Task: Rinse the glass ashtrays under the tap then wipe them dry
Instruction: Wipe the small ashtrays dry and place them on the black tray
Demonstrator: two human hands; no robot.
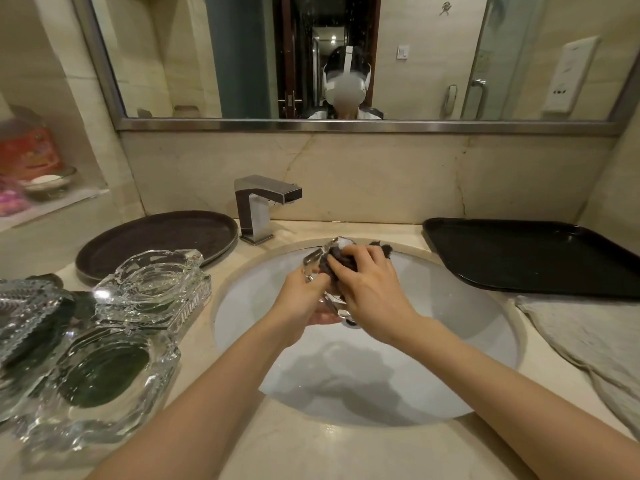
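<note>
Over the white sink [450, 306], my left hand [301, 299] grips a clear glass ashtray [320, 258] from below and the left, tilted up on edge. My right hand [367, 285] clutches a dark cloth [341, 259] and presses it into the ashtray. Much of the ashtray is hidden behind both hands. The chrome tap [263, 206] stands at the back of the sink, and no water is seen running. Several more glass ashtrays [152, 289] sit stacked on the counter at the left.
A round dark tray [159, 240] lies left of the tap. A black rectangular tray [533, 258] sits at the right, with a grey towel [588, 337] spread in front of it. A wall niche [34, 168] at far left holds small items. A mirror hangs above.
</note>
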